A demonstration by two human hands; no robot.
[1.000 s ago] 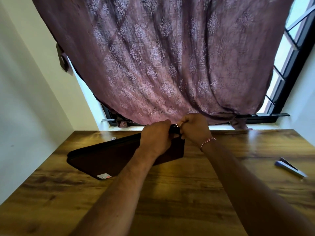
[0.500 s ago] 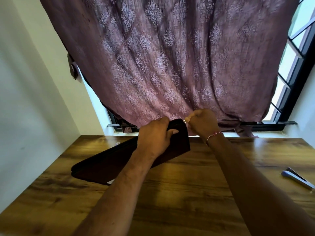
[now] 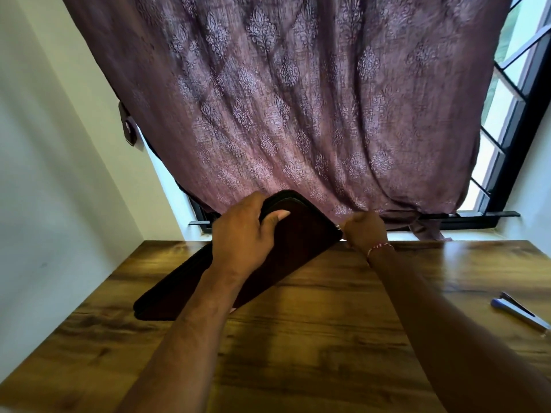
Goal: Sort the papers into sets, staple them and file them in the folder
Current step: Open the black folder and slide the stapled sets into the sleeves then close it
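One tilted folder [image 3: 298, 245] in left hand [image 3: 241, 242] and right hand [image 3: 365, 229].

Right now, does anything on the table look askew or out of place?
Nothing damaged or spilled. The folder is tilted up, one end on the table, gripped by the left hand, right hand pinching its edge. No papers show; stapler lies far right.

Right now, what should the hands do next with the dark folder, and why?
Probably the right hand should draw the zip pull it seems to pinch along the folder edge: the folder looks closed, the left hand grips its raised corner, and no papers show.
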